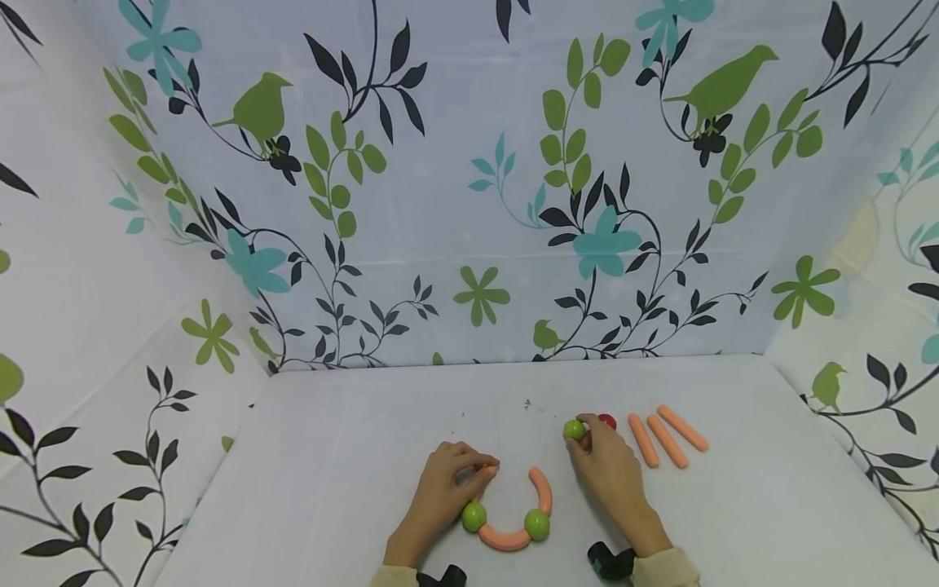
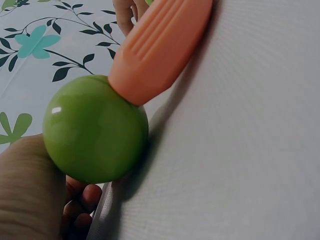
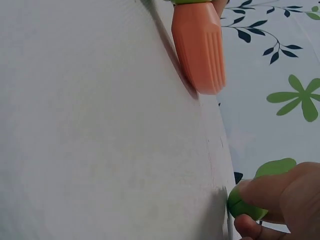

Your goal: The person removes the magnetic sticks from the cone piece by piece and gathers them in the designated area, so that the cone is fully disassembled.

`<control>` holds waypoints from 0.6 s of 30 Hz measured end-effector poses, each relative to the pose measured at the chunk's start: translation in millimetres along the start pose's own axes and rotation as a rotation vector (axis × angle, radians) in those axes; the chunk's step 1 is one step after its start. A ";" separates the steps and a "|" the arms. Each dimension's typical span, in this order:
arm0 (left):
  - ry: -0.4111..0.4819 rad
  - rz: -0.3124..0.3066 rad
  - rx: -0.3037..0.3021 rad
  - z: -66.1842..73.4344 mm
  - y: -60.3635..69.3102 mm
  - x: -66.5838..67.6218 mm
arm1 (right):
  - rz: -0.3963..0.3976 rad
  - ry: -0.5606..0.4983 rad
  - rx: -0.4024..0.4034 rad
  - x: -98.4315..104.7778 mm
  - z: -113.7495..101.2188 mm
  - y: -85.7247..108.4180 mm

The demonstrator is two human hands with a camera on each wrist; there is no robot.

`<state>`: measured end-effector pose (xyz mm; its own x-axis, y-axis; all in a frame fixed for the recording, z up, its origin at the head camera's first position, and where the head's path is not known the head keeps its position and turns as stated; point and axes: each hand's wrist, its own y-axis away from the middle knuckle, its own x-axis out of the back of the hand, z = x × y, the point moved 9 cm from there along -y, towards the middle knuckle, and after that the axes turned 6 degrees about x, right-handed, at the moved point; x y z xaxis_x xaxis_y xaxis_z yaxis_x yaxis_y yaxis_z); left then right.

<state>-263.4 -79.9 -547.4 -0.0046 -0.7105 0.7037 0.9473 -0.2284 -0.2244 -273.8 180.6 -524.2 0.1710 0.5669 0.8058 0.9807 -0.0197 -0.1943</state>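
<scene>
My left hand [image 1: 446,483] pinches a curved orange piece [image 1: 486,475], mostly hidden by the fingers. It leads down to a green ball [image 1: 473,515], large in the left wrist view. From there a second curved orange piece [image 1: 504,539] runs to another green ball [image 1: 537,524], and a third curved piece [image 1: 541,492] rises from that one. Together they form a U on the white table. Farther back, my right hand [image 1: 612,473] grips a green ball [image 3: 240,204] between thumb and fingers. A red ball [image 1: 607,421] shows partly behind that hand.
Several straight orange sticks lie right of my right hand, among them a left stick [image 1: 643,440] and a right stick [image 1: 683,428]. Patterned cloth [image 1: 440,187] stands behind the white table [image 1: 330,473] and along both sides.
</scene>
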 end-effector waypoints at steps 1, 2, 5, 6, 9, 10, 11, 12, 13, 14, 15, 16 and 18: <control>0.000 0.001 -0.002 0.1 0.2 0.1 | -0.001 -0.003 -0.004 0.5 0.3 0.0; -0.002 0.003 -0.003 0.2 0.3 0.2 | -0.006 -0.004 -0.005 0.8 0.4 0.0; -0.005 0.008 -0.006 0.9 0.4 1.1 | -0.020 -0.002 -0.002 1.2 0.9 -1.0; -0.006 0.012 -0.009 1.5 0.1 1.5 | -0.023 0.000 -0.001 1.7 1.0 -1.4; -0.002 0.016 -0.016 4.0 -1.5 2.9 | -0.026 0.008 -0.001 3.7 1.4 -2.5; 0.000 0.016 -0.017 4.7 -2.0 3.2 | -0.025 0.008 0.000 4.6 1.3 -2.8; 0.003 0.015 -0.017 5.3 -2.3 3.4 | -0.024 0.007 0.001 5.5 1.1 -3.0; 0.002 0.014 -0.017 5.8 -2.6 3.6 | -0.026 0.004 0.001 6.2 0.7 -3.0; 0.005 0.010 -0.013 5.9 -2.6 3.5 | -0.028 0.001 0.001 6.9 0.3 -2.9; 0.007 0.007 -0.008 5.8 -2.4 3.4 | -0.032 -0.002 0.000 7.5 -0.1 -2.5; 0.006 0.003 -0.004 5.6 -2.1 3.1 | -0.038 -0.003 -0.002 7.7 -0.5 -2.3; 0.008 -0.001 0.001 5.4 -1.7 2.9 | -0.044 -0.005 -0.004 7.8 -0.7 -1.9; 0.011 -0.007 0.008 5.0 -0.7 2.4 | -0.055 -0.007 -0.009 7.7 -0.3 -0.9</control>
<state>-262.5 -78.2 -542.2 -0.0142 -0.7161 0.6979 0.9497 -0.2281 -0.2146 -273.3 184.8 -517.6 0.1160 0.5728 0.8114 0.9895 0.0045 -0.1446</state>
